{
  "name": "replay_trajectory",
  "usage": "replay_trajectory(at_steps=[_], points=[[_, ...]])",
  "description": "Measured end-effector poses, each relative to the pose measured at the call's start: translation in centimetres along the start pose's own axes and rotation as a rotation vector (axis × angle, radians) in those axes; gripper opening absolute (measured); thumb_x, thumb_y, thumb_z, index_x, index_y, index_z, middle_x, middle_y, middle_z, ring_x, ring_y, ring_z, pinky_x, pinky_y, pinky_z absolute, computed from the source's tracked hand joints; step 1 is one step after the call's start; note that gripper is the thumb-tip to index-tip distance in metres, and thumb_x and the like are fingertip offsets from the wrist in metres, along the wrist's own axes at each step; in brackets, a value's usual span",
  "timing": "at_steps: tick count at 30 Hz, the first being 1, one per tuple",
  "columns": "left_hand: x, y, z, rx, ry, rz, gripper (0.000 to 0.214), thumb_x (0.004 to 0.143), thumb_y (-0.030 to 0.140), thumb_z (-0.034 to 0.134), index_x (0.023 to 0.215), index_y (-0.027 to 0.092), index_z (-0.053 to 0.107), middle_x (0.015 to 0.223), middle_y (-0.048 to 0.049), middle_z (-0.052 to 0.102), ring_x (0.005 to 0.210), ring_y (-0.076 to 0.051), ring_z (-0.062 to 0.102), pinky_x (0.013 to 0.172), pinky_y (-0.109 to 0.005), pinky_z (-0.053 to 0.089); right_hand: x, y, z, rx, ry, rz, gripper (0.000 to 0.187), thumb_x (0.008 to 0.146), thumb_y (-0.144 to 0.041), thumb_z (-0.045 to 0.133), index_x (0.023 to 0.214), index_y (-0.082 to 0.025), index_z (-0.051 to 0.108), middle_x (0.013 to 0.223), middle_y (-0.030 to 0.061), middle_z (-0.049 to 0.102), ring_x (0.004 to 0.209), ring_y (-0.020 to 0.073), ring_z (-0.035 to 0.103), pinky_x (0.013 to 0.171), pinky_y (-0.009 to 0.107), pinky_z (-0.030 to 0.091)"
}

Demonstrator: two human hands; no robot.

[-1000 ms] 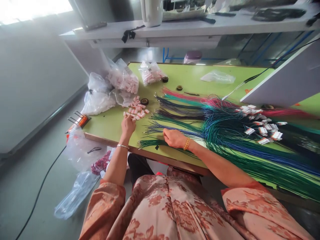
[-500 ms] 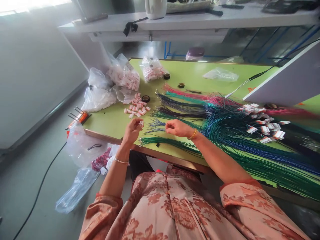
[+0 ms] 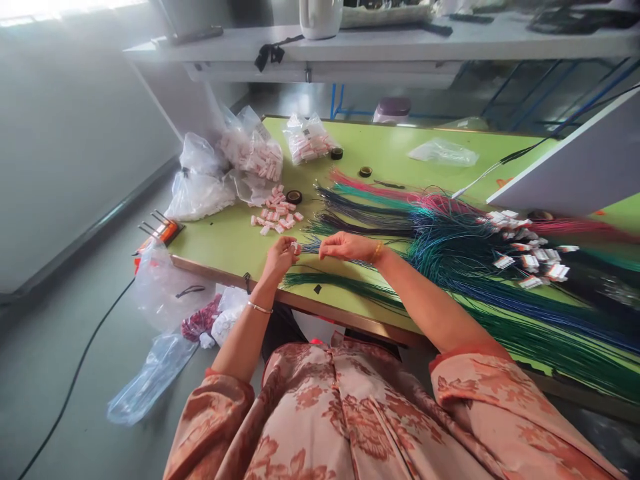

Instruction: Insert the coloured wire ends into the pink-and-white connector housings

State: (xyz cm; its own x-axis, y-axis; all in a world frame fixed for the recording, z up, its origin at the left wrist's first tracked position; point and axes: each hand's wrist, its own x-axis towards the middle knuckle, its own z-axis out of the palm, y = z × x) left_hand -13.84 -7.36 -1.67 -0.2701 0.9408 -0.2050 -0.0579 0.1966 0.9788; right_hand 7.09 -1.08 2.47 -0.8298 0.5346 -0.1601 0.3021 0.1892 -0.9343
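My left hand (image 3: pixel 280 257) is raised just above the green table (image 3: pixel 225 243), its fingers pinched on a small white connector (image 3: pixel 295 247). My right hand (image 3: pixel 345 247) is close beside it, fingers pinched on a thin blue wire (image 3: pixel 310 248) whose end points at the connector. A loose pile of pink-white connectors (image 3: pixel 276 217) lies beyond my left hand. Long bundles of coloured wires (image 3: pixel 450 267) fan out across the table to the right, green ones (image 3: pixel 340 283) nearest me.
Plastic bags of connectors (image 3: pixel 250 157) sit at the table's far left. Small tape rolls (image 3: pixel 294 197) lie near them. Finished wires with white plugs (image 3: pixel 530 257) rest on the bundles at right. A white panel (image 3: pixel 575 167) leans at right. Bags (image 3: pixel 165 300) hang below the table edge.
My left hand left the connector pile with a connector and rose toward the middle. My right hand lifted off the green wires with a blue wire and met it.
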Motion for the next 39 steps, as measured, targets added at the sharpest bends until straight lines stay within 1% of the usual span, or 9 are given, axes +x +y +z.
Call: replay_trajectory(at_steps=[3, 7, 13, 17, 21, 26, 31, 35, 39], points=[[-0.4, 0.5, -0.5, 0.010, 0.053, 0.041, 0.022, 0.072, 0.020, 0.064, 0.094, 0.018, 0.061, 0.085, -0.0037, 0.068, 0.069, -0.013, 0.061, 0.056, -0.022, 0.044, -0.2, -0.7, -0.7, 0.105, 0.016, -0.028, 0.034, 0.084, -0.044, 0.059, 0.091, -0.013, 0.070, 0.056, -0.0048, 0.050, 0.049, 0.0075, 0.041, 0.049, 0.022, 0.032], [-1.7, 1.1, -0.9, -0.004, 0.161, 0.152, 0.027, 0.071, 0.024, 0.065, 0.098, 0.019, 0.069, 0.084, -0.0036, 0.067, 0.069, -0.012, 0.057, 0.052, -0.020, 0.037, 1.3, -2.1, 0.3, 0.194, 0.105, -0.075, 0.026, 0.082, -0.038, 0.064, 0.088, -0.013, 0.066, 0.059, -0.0034, 0.055, 0.048, 0.0071, 0.045, 0.047, 0.021, 0.036], [-4.2, 2.1, -0.7, -0.195, -0.048, 0.015, 0.027, 0.064, 0.031, 0.075, 0.087, 0.017, 0.074, 0.090, -0.0067, 0.071, 0.070, -0.012, 0.059, 0.057, -0.021, 0.042, 2.2, -3.2, 2.7, 0.204, 0.154, -0.133, 0.026, 0.085, -0.038, 0.058, 0.080, -0.014, 0.064, 0.055, -0.0051, 0.049, 0.045, 0.0051, 0.035, 0.043, 0.020, 0.027], [-5.7, 2.7, -0.2, -0.324, -0.141, -0.021, 0.035, 0.064, 0.042, 0.080, 0.088, 0.016, 0.072, 0.091, -0.0075, 0.072, 0.071, -0.011, 0.058, 0.058, -0.020, 0.043, 1.1, -2.5, 3.6, 0.093, 0.303, -0.204, 0.026, 0.085, -0.038, 0.055, 0.075, -0.015, 0.061, 0.054, -0.0052, 0.046, 0.049, 0.0067, 0.035, 0.048, 0.022, 0.027], [-6.1, 2.3, 0.7, -0.243, -0.096, 0.052, 0.034, 0.061, 0.042, 0.083, 0.077, 0.016, 0.067, 0.078, -0.0042, 0.068, 0.061, -0.008, 0.050, 0.053, -0.020, 0.038, -0.1, -1.8, 4.5, -0.058, 0.397, -0.252, 0.026, 0.084, -0.036, 0.053, 0.075, -0.014, 0.063, 0.061, -0.0028, 0.050, 0.058, 0.0087, 0.039, 0.056, 0.023, 0.031], [-5.9, 1.2, 1.4, -0.060, -0.022, 0.183, 0.025, 0.068, 0.037, 0.078, 0.071, 0.017, 0.064, 0.055, 0.0046, 0.049, 0.052, -0.007, 0.038, 0.050, -0.021, 0.029, -1.2, -1.2, 5.8, -0.091, 0.400, -0.192, 0.022, 0.078, -0.030, 0.052, 0.065, -0.015, 0.060, 0.055, -0.0043, 0.042, 0.054, 0.0082, 0.032, 0.054, 0.024, 0.026], [-6.1, 1.2, 1.2, 0.026, -0.130, 0.255, 0.020, 0.070, 0.034, 0.077, 0.073, 0.017, 0.068, 0.062, 0.0029, 0.054, 0.058, -0.008, 0.042, 0.056, -0.022, 0.033, -1.6, -0.9, 6.2, -0.003, 0.467, -0.116, 0.022, 0.077, -0.034, 0.053, 0.068, -0.015, 0.059, 0.055, -0.0043, 0.043, 0.053, 0.0084, 0.033, 0.052, 0.024, 0.026], [-6.3, 1.1, 1.2, -0.172, -0.172, 0.161, 0.025, 0.071, 0.036, 0.078, 0.087, 0.018, 0.073, 0.082, -0.0029, 0.068, 0.072, -0.011, 0.056, 0.067, -0.024, 0.042, -2.2, -1.0, 6.1, 0.042, 0.510, -0.154, 0.020, 0.077, -0.035, 0.055, 0.067, -0.017, 0.055, 0.057, -0.0043, 0.044, 0.054, 0.0082, 0.033, 0.052, 0.024, 0.027], [-6.4, 0.7, 1.7, -0.451, -0.164, -0.017, 0.040, 0.069, 0.028, 0.079, 0.108, 0.020, 0.071, 0.093, -0.0046, 0.069, 0.074, -0.010, 0.058, 0.071, -0.025, 0.045, -3.0, -1.1, 6.3, 0.035, 0.566, -0.177, 0.019, 0.078, -0.033, 0.056, 0.066, -0.018, 0.053, 0.058, -0.0035, 0.046, 0.055, 0.0086, 0.035, 0.053, 0.023, 0.030]])
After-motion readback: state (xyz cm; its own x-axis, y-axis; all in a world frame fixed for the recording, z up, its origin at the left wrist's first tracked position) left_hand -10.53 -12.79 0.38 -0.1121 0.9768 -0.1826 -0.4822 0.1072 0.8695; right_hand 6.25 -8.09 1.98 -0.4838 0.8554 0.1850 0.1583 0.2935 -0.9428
